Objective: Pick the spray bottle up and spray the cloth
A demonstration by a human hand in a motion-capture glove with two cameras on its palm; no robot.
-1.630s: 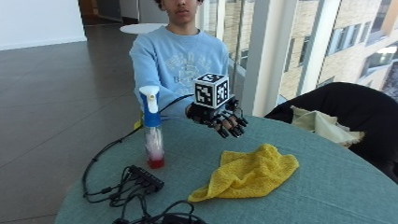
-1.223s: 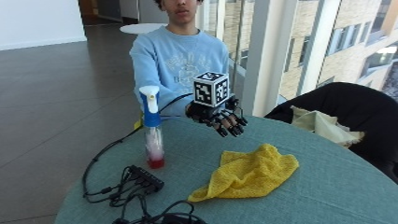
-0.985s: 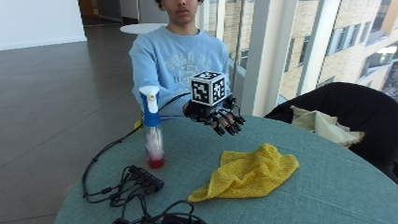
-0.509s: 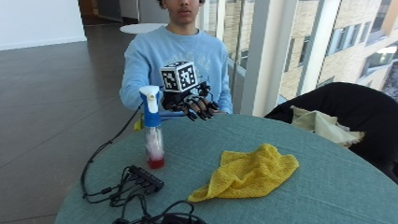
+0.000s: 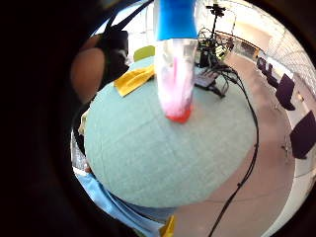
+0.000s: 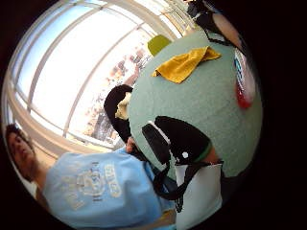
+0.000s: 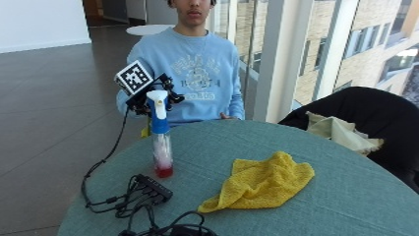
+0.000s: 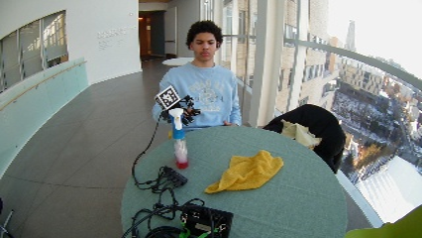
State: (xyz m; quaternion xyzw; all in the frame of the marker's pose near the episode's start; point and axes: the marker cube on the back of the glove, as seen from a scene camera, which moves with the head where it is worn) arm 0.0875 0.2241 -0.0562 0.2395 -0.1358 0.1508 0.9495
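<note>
One spray bottle (image 7: 161, 142) stands upright on the bench (image 7: 327, 196), near the edge at the person's right side. It has a narrow clear plastic body with pink liquid at the bottom, a blue collar and a white trigger head. One yellow cloth (image 7: 262, 182) lies crumpled on the bench, well apart from the bottle; its surface looks soft and fuzzy, like terry.

The gloved right hand (image 7: 156, 93) is raised just behind the bottle's head. Whether the grip is spread or closing around the head, I cannot tell. In the little finger side palm view the bottle fills the middle, so it is close to the palm.

The bench is round with a grey-green woven cover. One black power strip (image 7: 154, 186) with cables lies near the bottle. Behind are tall windows and a dark smooth floor (image 7: 45, 98).
</note>
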